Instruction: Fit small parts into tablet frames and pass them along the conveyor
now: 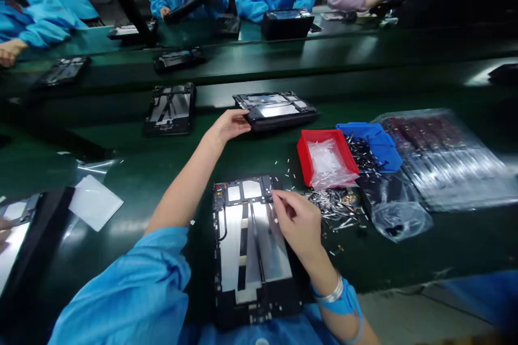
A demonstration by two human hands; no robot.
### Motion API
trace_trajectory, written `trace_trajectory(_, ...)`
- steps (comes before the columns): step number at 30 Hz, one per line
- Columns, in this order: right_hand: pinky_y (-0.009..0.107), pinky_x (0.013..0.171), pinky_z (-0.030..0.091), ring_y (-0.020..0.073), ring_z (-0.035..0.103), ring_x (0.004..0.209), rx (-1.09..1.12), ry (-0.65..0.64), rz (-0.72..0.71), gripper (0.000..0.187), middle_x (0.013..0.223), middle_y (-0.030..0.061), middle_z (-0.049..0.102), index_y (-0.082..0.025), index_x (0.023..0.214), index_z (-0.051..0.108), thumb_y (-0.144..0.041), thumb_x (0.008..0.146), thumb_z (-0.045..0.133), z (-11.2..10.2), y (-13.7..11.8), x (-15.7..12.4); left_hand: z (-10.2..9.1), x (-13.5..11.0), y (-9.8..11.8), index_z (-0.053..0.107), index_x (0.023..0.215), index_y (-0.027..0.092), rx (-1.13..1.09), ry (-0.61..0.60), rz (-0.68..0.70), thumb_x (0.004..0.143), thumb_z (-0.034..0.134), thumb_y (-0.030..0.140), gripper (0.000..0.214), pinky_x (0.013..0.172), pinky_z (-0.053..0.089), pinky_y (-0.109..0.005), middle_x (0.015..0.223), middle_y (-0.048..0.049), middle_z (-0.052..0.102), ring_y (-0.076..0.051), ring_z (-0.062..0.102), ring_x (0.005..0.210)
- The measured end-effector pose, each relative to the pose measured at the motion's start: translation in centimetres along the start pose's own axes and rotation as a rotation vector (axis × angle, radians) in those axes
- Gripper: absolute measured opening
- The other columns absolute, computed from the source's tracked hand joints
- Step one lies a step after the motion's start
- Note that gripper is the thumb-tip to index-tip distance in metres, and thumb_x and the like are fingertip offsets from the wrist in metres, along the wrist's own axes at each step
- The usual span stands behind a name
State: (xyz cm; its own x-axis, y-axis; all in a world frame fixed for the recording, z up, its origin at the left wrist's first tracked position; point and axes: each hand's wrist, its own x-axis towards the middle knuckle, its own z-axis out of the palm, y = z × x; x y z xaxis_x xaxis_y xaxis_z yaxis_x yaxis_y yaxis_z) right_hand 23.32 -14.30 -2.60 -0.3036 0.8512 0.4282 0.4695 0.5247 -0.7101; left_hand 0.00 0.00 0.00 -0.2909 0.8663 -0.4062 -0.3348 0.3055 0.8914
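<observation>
My right hand (297, 221) pinches together over the top edge of the open tablet frame (251, 237) nearest me. Beyond, a red bin (304, 159) holds a clear bag, a blue bin (382, 143) small metal parts. Farther, my left hand (229, 125) grips another tablet (277, 110) on the worktop (133, 172).

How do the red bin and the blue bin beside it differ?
The red bin holds a clear plastic bag of pale contents, while the blue bin holds loose dark small parts. The red bin stands nearer the right hand, next to the scattered silvery pieces; the blue bin lies farther right, against the plastic-wrapped trays. The red bin shows its upright walls clearly; the blue one looks lower and tilted. Both are small open plastic bins on the green table.
</observation>
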Motion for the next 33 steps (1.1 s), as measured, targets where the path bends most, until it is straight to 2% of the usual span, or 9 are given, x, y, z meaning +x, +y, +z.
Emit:
trace_trajectory(7,0.024,0.045,0.042,0.0123,0.06,0.058,0.535,-0.144,0.464,0.056,0.091,0.0081,0.073,-0.018,0.135,0.052,-0.046,0.087,0.053,0.2,0.7,0.4,-2.3,-14.2,-2.0,0.055,0.068,0.018,-0.192,0.069,0.209,0.057,0.066,0.02,0.015,0.043,0.042,-0.018,0.056,0.005,0.051,-0.008,0.05,0.047)
trace_trajectory(11,0.022,0.039,0.04,0.0132,0.058,0.055,0.843,-0.197,0.538,0.057,0.078,0.0044,0.069,-0.019,0.124,0.057,-0.058,0.083,0.053,0.7,-0.9,0.4,-3.2,-24.2,-8.0,0.062,0.095,0.023,-0.184,0.18,0.255,0.06,0.073,0.027,0.037,0.046,0.049,-0.023,0.072,0.0011,0.066,-0.013,0.059,0.052)
trace_trajectory(15,0.024,0.047,0.047,0.0141,0.061,0.057,0.823,-0.128,0.56,0.049,0.084,0.0053,0.072,-0.021,0.117,0.062,-0.05,0.077,0.063,0.0,-3.3,0.1,-4.8,-30.1,-15.0,0.067,0.089,0.024,-0.017,0.32,0.204,0.05,0.085,0.032,0.043,0.065,0.06,-0.034,0.082,-0.0052,0.073,-0.025,0.07,0.075)
trace_trajectory(17,0.025,0.051,0.05,0.0171,0.066,0.063,0.805,-0.144,0.585,0.051,0.093,0.0073,0.074,-0.022,0.119,0.063,-0.046,0.074,0.067,-1.0,-3.7,-0.4,-6.5,-31.3,-16.8,0.07,0.075,0.026,0.155,0.207,0.157,0.05,0.086,0.034,0.031,0.067,0.06,-0.036,0.076,-0.006,0.074,-0.027,0.07,0.074)
trace_trajectory(19,0.027,0.051,0.051,0.0196,0.068,0.065,0.797,-0.177,0.595,0.058,0.093,0.0078,0.075,-0.022,0.124,0.061,-0.045,0.072,0.07,-2.0,-3.4,-1.2,-8.2,-31.6,-17.2,0.072,0.071,0.026,0.218,0.268,0.237,0.061,0.081,0.038,0.018,0.071,0.059,-0.035,0.076,-0.0059,0.073,-0.027,0.07,0.075)
trace_trajectory(22,0.03,0.05,0.051,0.021,0.067,0.06,0.757,-0.243,0.607,0.072,0.085,0.0067,0.075,-0.021,0.134,0.053,-0.047,0.07,0.073,-2.9,-2.1,-2.9,-9.2,-30.8,-16.9,0.075,0.097,0.026,0.177,0.453,0.37,0.084,0.064,0.039,0.021,0.086,0.056,-0.032,0.104,-0.0053,0.074,-0.024,0.068,0.097)
trace_trajectory(26,0.029,0.052,0.051,0.0173,0.062,0.057,0.533,-0.265,0.536,0.065,0.075,0.003,0.071,-0.019,0.134,0.055,-0.046,0.077,0.069,-2.7,-0.5,-4.8,-7.5,-29.2,-17.7,0.059,0.133,0.029,0.122,0.3,0.304,0.088,0.06,0.042,0.046,0.114,0.035,-0.036,0.146,-0.0022,0.052,-0.025,0.044,0.137)
trace_trajectory(30,0.028,0.058,0.049,0.0125,0.054,0.059,-0.043,-0.034,0.236,0.03,0.082,0.0026,0.065,-0.022,0.109,0.071,-0.036,0.084,0.062,-3.4,0.9,-5.4,-6.1,-28.4,-18.9,0.052,0.139,0.033,0.085,0.284,0.157,0.086,0.063,0.045,0.055,0.12,0.024,-0.034,0.153,0.0034,0.041,-0.025,0.026,0.146)
trace_trajectory(33,0.032,0.069,0.05,0.0183,0.062,0.078,-0.424,0.217,0.067,0.028,0.095,0.0079,0.067,-0.021,0.109,0.071,-0.036,0.087,0.061,-5.2,2.6,-4.9,-5.9,-28.0,-18.7,0.051,0.14,0.036,0.074,0.283,0.155,0.086,0.063,0.046,0.056,0.12,0.025,-0.032,0.154,0.0071,0.037,-0.025,0.025,0.147)
